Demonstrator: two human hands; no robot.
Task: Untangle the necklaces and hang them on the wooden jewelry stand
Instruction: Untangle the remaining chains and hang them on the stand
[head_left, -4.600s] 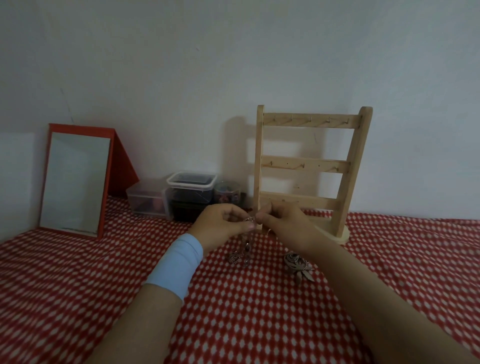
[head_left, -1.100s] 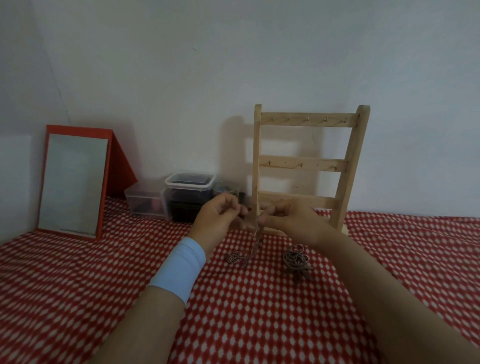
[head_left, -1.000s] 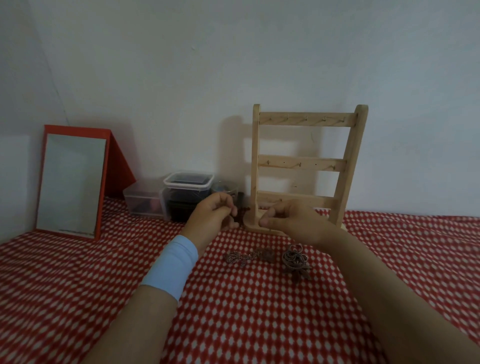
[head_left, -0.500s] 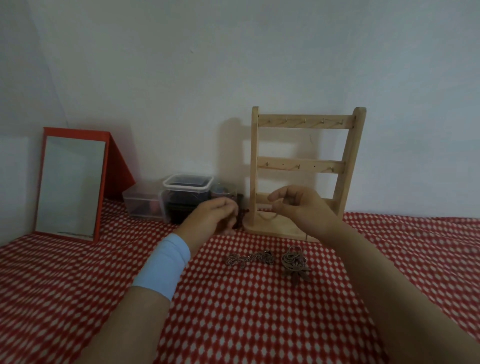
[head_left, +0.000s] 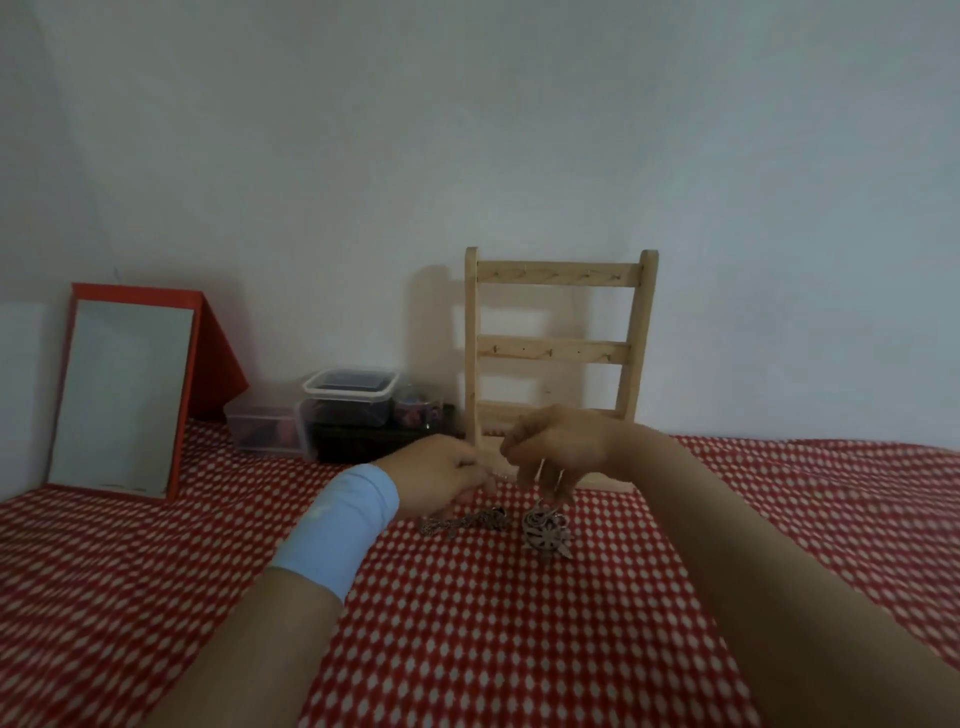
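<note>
A wooden jewelry stand with three hooked rails stands upright at the back of the red checked cloth; nothing hangs on it. Just in front of its base my left hand and my right hand are close together, each pinching a thin chain. From my right hand two chain strands run down to a flower-shaped pendant lying on the cloth. A second tangled necklace lies in a small heap below my left hand. A light blue band wraps my left wrist.
A red-framed standing mirror leans at the back left. Clear plastic boxes and a small jar sit between the mirror and the stand. The white wall is right behind them. The red checked cloth covers the whole surface.
My right hand has come down from in front of the stand's lower rail to just above the cloth. Both hands have drawn close again, and the chain now hangs from my right hand to the pendant.
</note>
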